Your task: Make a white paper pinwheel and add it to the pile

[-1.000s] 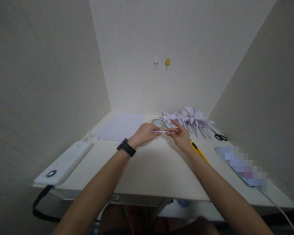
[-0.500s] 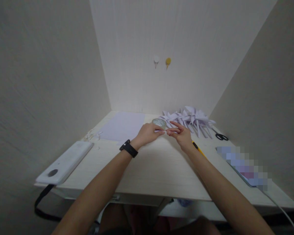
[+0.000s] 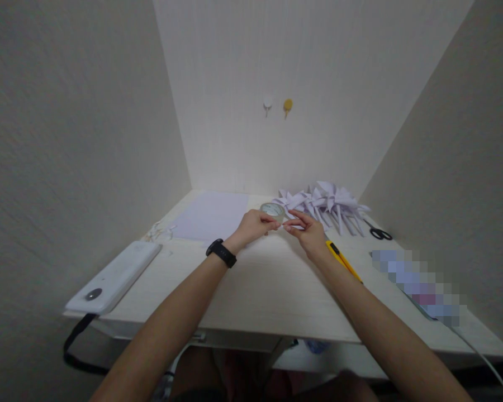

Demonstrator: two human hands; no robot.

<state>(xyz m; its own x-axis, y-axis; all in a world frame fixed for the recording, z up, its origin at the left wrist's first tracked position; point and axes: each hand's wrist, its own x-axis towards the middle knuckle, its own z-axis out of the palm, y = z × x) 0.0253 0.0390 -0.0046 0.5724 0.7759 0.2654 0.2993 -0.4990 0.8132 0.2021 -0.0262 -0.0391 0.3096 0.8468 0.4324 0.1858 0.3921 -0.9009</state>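
Note:
Over the middle of the desk, my left hand [image 3: 255, 226] and my right hand [image 3: 310, 233] meet fingertip to fingertip, both closed in a pinch. A small white piece [image 3: 281, 225], which looks like paper, shows between them; most of it is hidden by the fingers. Just behind the fingertips lies a roll of clear tape [image 3: 272, 209]. Folded white paper pinwheels [image 3: 333, 201] are heaped beyond my right hand. A yellow utility knife [image 3: 342, 261] rests beside my right forearm. My left wrist wears a black watch [image 3: 221, 253].
White paper sheets [image 3: 212, 215] lie at the back left, with paper scraps [image 3: 157, 230] beside them. A white device with a black strap [image 3: 113, 279] sits at the left edge. Black-handled scissors [image 3: 380, 233] and a blurred-out flat object [image 3: 414, 287] with a cable are on the right.
My left fingers have curled further, covering more of the small white piece. My right forearm has shifted slightly, so more of the yellow utility knife shows.

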